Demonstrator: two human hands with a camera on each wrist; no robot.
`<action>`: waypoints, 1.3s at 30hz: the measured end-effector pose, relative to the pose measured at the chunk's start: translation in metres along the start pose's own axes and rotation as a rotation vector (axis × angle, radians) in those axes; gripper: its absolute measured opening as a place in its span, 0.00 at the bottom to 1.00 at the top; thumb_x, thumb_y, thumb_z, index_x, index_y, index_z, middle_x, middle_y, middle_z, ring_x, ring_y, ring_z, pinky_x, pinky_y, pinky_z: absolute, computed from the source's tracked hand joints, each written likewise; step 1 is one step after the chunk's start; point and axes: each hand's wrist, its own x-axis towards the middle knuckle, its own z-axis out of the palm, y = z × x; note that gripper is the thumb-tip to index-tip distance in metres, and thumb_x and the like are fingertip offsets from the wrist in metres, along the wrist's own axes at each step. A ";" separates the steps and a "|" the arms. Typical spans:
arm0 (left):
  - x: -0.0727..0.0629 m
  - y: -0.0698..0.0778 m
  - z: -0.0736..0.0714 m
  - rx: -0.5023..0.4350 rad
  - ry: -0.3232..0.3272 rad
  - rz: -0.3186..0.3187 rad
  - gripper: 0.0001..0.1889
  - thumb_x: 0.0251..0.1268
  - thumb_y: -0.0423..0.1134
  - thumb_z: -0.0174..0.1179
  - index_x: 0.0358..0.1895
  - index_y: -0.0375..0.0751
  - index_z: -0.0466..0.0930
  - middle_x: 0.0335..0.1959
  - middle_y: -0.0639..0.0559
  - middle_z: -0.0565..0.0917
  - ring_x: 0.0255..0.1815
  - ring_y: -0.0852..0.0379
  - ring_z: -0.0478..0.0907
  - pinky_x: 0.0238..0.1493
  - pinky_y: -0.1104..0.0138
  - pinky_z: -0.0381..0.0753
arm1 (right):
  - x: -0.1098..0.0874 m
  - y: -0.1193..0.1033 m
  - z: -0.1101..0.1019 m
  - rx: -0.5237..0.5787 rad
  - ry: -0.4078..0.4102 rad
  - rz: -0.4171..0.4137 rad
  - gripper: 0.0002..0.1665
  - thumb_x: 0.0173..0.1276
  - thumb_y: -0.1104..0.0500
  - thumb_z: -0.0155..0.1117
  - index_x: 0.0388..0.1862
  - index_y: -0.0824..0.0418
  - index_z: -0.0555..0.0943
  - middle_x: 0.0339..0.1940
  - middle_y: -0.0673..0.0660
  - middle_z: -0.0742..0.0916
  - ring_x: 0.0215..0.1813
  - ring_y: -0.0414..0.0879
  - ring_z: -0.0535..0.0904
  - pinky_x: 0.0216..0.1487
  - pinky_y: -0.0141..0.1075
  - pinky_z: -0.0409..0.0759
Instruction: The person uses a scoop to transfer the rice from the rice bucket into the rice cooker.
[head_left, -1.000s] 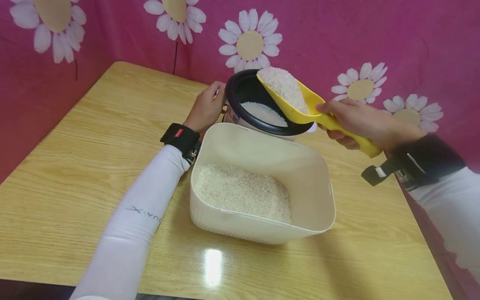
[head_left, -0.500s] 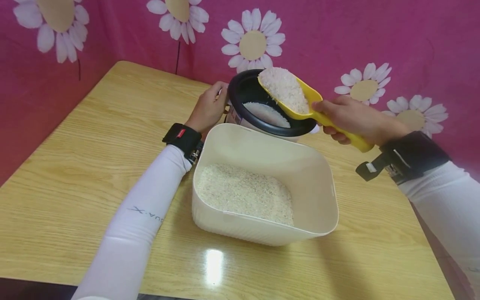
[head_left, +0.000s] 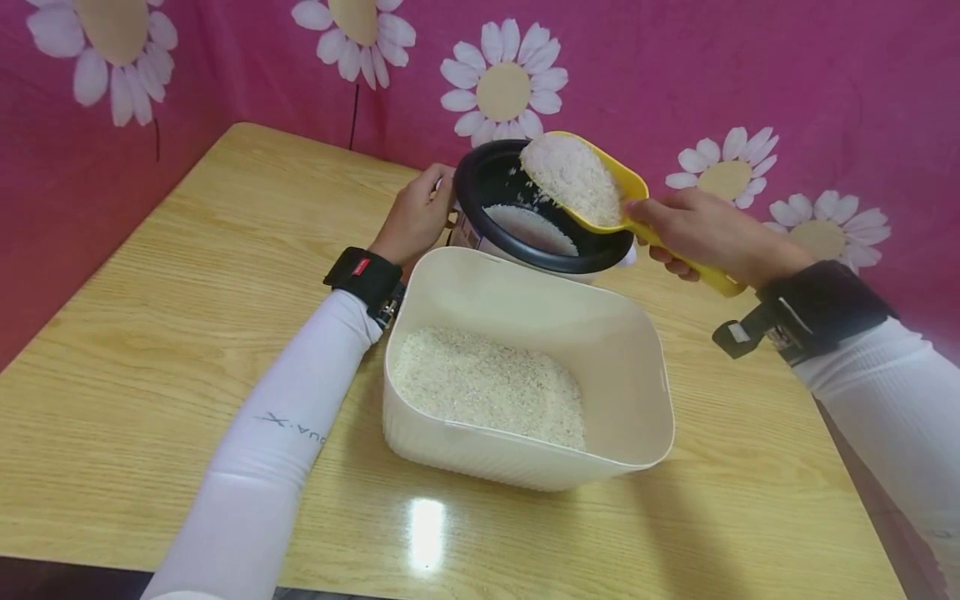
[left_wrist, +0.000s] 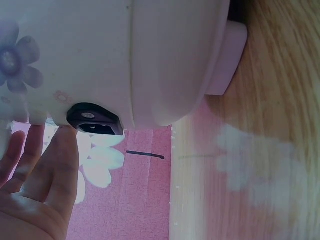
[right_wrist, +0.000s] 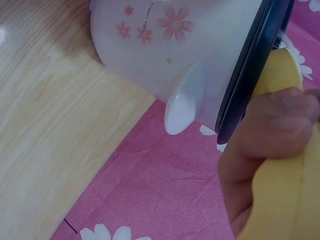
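My right hand (head_left: 712, 233) grips the handle of a yellow scoop (head_left: 628, 179), heaped with white rice (head_left: 573, 175). The scoop is tilted over the black inner pot of a rice cooker (head_left: 551, 257), and a few grains fall off its left side. Some rice (head_left: 528, 227) lies at the bottom of the pot. On the cooker's left side my left hand (head_left: 415, 212) holds it near the rim. In the left wrist view, fingers (left_wrist: 62, 165) reach up against the white, flower-printed body (left_wrist: 90, 55), beside a black power socket (left_wrist: 95, 120).
A cream plastic bin (head_left: 517, 467) with rice (head_left: 487, 383) in it stands in front of the cooker on the wooden table (head_left: 187, 333). A pink cloth (head_left: 645, 75) with white daisies hangs behind. The cooker's white side handle (right_wrist: 185, 102) juts out at right.
My right hand and the scoop have shifted slightly left and the scoop has tipped; grains now drop into the pot. The left hand, cooker and bin stay in place.
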 end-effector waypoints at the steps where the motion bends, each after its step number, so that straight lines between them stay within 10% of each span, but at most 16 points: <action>1: 0.000 0.000 0.000 -0.003 0.001 0.001 0.20 0.86 0.49 0.42 0.62 0.39 0.73 0.56 0.39 0.80 0.55 0.46 0.81 0.59 0.53 0.88 | 0.001 0.000 0.000 0.005 0.000 -0.001 0.32 0.78 0.29 0.45 0.48 0.58 0.71 0.29 0.52 0.76 0.28 0.48 0.73 0.26 0.39 0.76; 39: -0.001 0.002 0.000 -0.012 -0.006 -0.011 0.19 0.86 0.48 0.42 0.63 0.38 0.72 0.56 0.38 0.80 0.56 0.46 0.80 0.60 0.53 0.87 | 0.006 0.005 -0.013 -0.124 0.168 -0.020 0.37 0.78 0.29 0.45 0.36 0.62 0.76 0.21 0.54 0.76 0.25 0.53 0.74 0.23 0.43 0.75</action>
